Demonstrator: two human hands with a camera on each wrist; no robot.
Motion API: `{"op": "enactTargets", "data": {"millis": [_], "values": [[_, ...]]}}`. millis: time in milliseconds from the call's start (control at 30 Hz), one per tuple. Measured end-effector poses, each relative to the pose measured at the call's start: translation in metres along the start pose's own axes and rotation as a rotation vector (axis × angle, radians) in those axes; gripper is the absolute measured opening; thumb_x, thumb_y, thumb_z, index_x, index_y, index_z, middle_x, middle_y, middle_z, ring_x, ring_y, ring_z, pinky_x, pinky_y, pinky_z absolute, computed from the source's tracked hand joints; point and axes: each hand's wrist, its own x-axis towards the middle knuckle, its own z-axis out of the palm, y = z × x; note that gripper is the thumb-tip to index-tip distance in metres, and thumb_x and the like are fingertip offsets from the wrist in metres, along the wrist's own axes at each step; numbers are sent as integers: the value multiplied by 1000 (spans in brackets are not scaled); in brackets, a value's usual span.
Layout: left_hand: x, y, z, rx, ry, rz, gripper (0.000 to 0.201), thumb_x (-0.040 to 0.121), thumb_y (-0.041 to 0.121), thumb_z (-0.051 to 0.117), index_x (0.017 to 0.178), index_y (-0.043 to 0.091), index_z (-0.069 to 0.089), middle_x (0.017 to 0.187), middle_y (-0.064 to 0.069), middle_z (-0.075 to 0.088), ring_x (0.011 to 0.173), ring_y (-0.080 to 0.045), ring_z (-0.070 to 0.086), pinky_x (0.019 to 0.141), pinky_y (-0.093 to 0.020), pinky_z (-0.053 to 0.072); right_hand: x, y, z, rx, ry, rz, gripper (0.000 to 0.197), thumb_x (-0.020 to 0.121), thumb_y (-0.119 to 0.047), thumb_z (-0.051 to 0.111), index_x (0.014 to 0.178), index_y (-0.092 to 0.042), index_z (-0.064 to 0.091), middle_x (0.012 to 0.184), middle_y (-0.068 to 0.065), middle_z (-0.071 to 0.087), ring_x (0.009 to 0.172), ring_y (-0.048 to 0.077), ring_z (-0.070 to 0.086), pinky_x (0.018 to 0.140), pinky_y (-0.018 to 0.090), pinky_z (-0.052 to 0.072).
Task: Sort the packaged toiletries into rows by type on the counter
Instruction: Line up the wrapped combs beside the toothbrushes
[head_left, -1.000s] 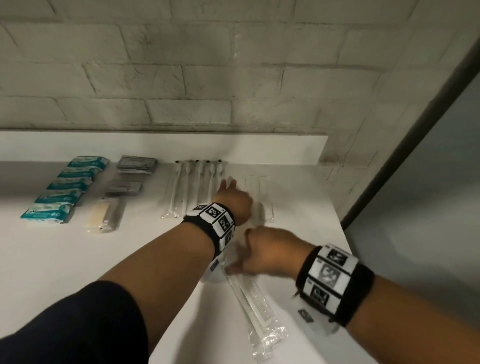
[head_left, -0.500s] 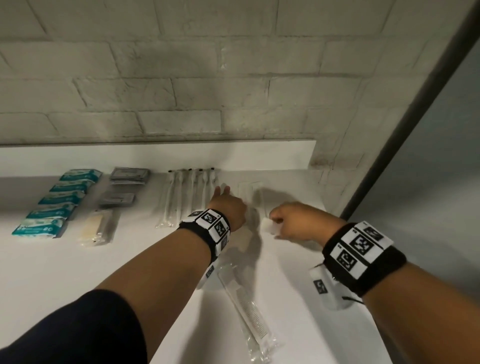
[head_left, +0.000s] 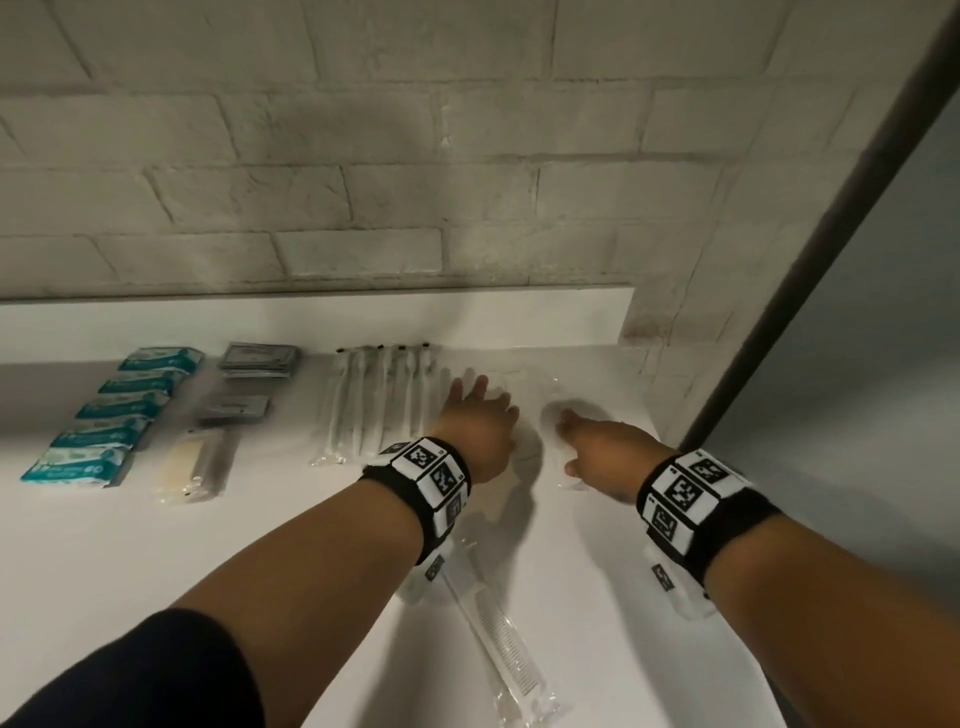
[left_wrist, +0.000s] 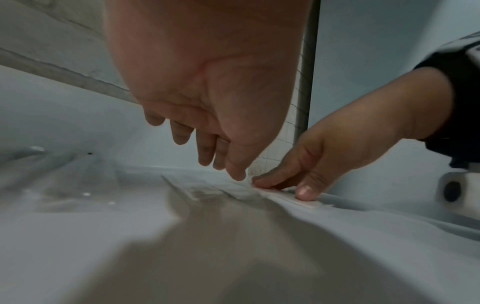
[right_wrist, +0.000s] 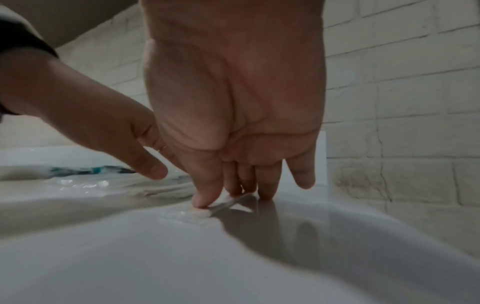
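On the white counter (head_left: 156, 545) my right hand (head_left: 566, 441) pinches a flat, clear-wrapped white comb packet (right_wrist: 200, 215) between thumb and fingertips, low against the surface near the back right corner. In the left wrist view the same packet (left_wrist: 303, 202) lies under that thumb. Just left of it my left hand (head_left: 478, 410) is spread with straight fingers over more clear-wrapped combs (head_left: 519, 379) by the backsplash, holding nothing. Another wrapped comb (head_left: 501, 629) lies closer to me, partly under my left forearm.
Rows run along the back: teal packets (head_left: 114, 410) at far left, grey sachets (head_left: 257, 358), a cream packet (head_left: 192, 465), wrapped toothbrushes (head_left: 379, 400). A brick wall rises behind. The counter ends at the right by a dark frame (head_left: 831, 260).
My right hand picked a wrapped comb from the near pile, carried it to the back right and lowered it to the counter. My left hand stayed over the back combs.
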Motion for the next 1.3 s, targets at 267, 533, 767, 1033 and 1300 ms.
{"op": "enactTargets", "data": {"millis": [267,533,767,1033,1300], "values": [[6,15,-2,-53,-133,-5,48,98,30,32,145,18,37,154,1,33,146,-39,8,115,-57,-2,38,-1,3,25,-19,38,68,98,-12,41,153,-5,1,155,20,19,138,35,34,108,43,38],[7,16,-11,-15,-237,-19,54,93,16,32,146,22,34,158,2,25,147,-40,1,113,-62,-9,21,0,-5,223,157,-11,75,95,-25,53,154,-14,8,161,6,11,142,28,30,112,37,33],[9,18,-17,-6,-268,-47,53,90,15,38,143,18,39,154,-1,33,147,-36,1,108,-69,-12,-63,-78,14,38,-98,-219,47,81,-60,59,103,-19,63,92,0,64,83,18,63,74,32,54],[6,18,-20,-4,-291,-62,57,89,14,34,146,20,33,157,0,26,147,-35,-3,105,-71,-16,-61,-93,26,-95,-172,-236,52,87,-34,64,131,-11,50,126,11,57,109,29,59,92,37,51],[10,11,-20,-8,-306,-49,55,94,15,31,148,25,29,160,3,19,147,-36,-7,105,-71,-15,-60,-39,-2,-133,-103,-277,36,92,-11,46,121,-28,60,121,-1,58,110,23,51,92,32,39]]}}
